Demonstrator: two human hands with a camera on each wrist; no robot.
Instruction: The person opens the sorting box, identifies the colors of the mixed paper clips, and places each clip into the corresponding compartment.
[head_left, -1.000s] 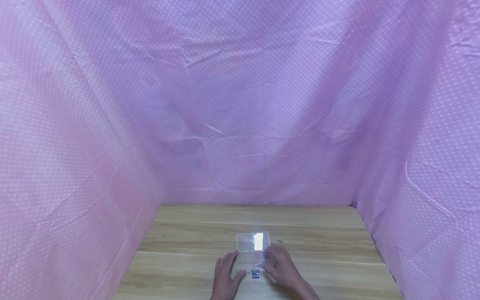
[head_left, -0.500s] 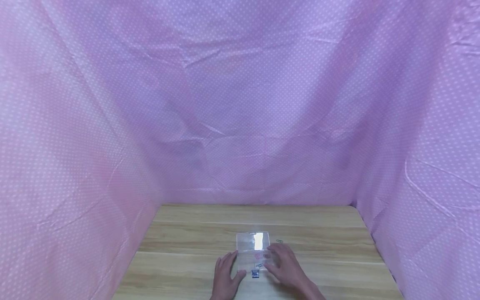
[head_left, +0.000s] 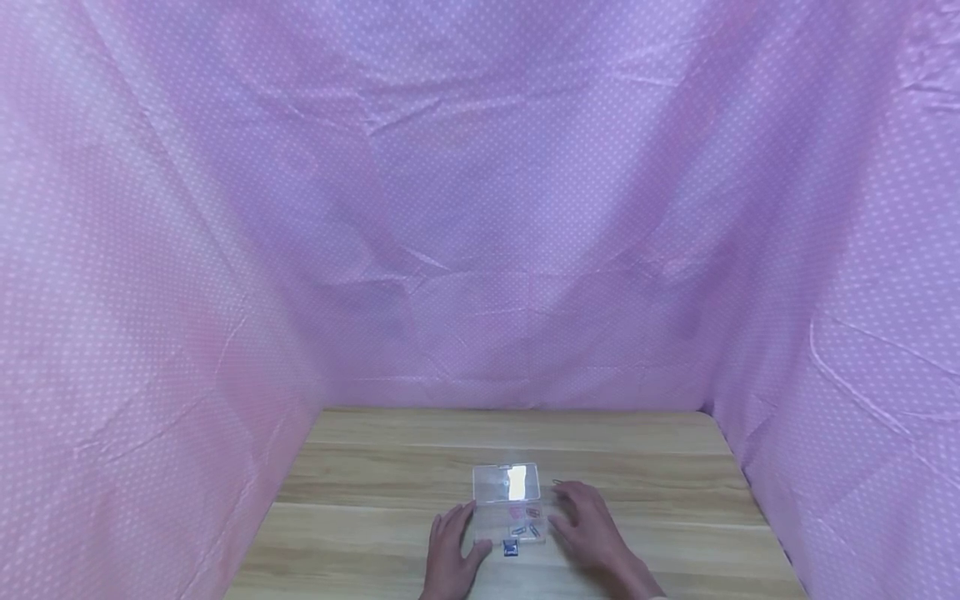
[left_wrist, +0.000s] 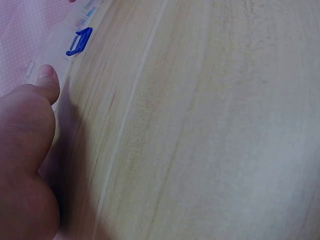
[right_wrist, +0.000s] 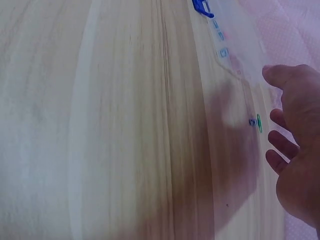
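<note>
A clear plastic box [head_left: 491, 532] lies on the table with its lid [head_left: 489, 483] swung back and a blue latch [head_left: 511, 547] at its front. Paper clips [head_left: 519, 531] in pink, red and darker tones lie in the right-hand compartments. My left hand [head_left: 449, 552] grips the box's left side, thumb at the front edge and fingers along the side. Just right of the box, my right hand [head_left: 588, 525] hovers with its fingers loosely bent, and I see nothing held. A green paper clip [right_wrist: 259, 123] lies on the table close to its fingertips, with a small bluish item [right_wrist: 252, 122] beside it.
The wood-grain table [head_left: 375, 467] is enclosed at the back and sides by pink dotted cloth [head_left: 517, 333]. The raised lid stands behind the compartments.
My right hand has moved right, out of the box towards the loose green clip. A dark paper clip now shows in the front right compartment. My left hand has stayed put.
</note>
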